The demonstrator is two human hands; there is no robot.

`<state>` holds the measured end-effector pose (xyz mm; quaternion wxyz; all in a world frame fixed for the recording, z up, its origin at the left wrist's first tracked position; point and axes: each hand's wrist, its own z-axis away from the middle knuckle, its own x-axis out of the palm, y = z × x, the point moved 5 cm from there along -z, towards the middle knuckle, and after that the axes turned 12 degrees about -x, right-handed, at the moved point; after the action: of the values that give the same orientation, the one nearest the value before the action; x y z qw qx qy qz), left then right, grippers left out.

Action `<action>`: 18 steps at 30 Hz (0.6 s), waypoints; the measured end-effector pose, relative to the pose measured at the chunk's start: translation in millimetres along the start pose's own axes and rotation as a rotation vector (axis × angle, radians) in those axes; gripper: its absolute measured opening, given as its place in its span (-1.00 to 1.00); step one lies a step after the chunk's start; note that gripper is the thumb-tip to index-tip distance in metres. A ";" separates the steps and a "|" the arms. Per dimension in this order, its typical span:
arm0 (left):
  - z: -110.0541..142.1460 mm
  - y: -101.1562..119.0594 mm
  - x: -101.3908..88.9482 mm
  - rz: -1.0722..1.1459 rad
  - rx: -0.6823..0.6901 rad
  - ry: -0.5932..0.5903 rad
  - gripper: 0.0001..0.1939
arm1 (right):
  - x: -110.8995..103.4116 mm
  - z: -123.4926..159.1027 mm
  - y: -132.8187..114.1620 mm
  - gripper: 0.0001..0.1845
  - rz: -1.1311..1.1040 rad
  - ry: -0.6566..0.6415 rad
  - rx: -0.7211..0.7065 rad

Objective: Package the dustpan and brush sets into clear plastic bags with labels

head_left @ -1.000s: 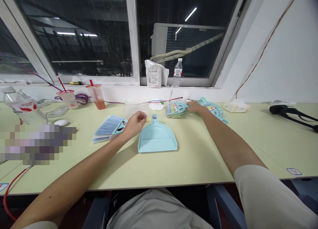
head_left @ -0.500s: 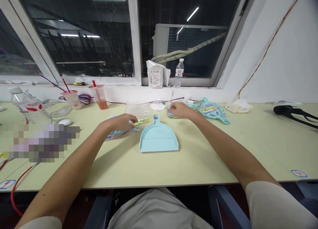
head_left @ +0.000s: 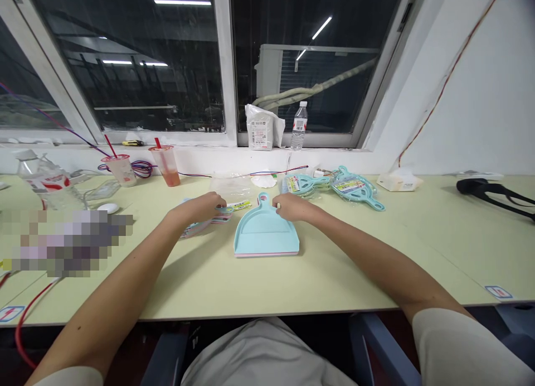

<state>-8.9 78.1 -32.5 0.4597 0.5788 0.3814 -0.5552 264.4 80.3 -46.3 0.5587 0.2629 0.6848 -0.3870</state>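
Observation:
A light-blue dustpan (head_left: 267,224) lies in front of me, its wide lip facing me and its holed handle pointing away. A thin pink edge shows beneath its lip. My right hand (head_left: 292,207) is closed at the dustpan's upper right edge, fingertips by the base of the handle. My left hand (head_left: 204,207) is closed over a small pile of blue and pink items (head_left: 200,225), its fingers at a light-blue loop-ended handle (head_left: 225,210). A yellow label strip (head_left: 240,206) lies just beyond. The hand hides much of the pile.
Light-blue items in clear wrap (head_left: 355,186) lie behind my right hand, with another wrapped one (head_left: 307,184) beside them. Drink cups (head_left: 168,165), a large bottle (head_left: 48,179) and cables stand left. A tissue pack (head_left: 400,181) and black strap (head_left: 493,193) lie right.
My right hand has come from the wrapped items at the back toward me, to the dustpan's right edge. A pink edge now shows under the dustpan. My left hand has shifted slightly.

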 end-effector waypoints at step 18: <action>-11.3 142.4 -56.0 0.207 -0.191 0.505 -0.78 | -37.1 1.4 -14.5 -0.91 -0.365 0.385 -0.227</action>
<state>124.8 52.0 38.2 0.4568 0.6888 0.4730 -0.3051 262.4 73.7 -7.1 0.3654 0.1399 0.8533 -0.3447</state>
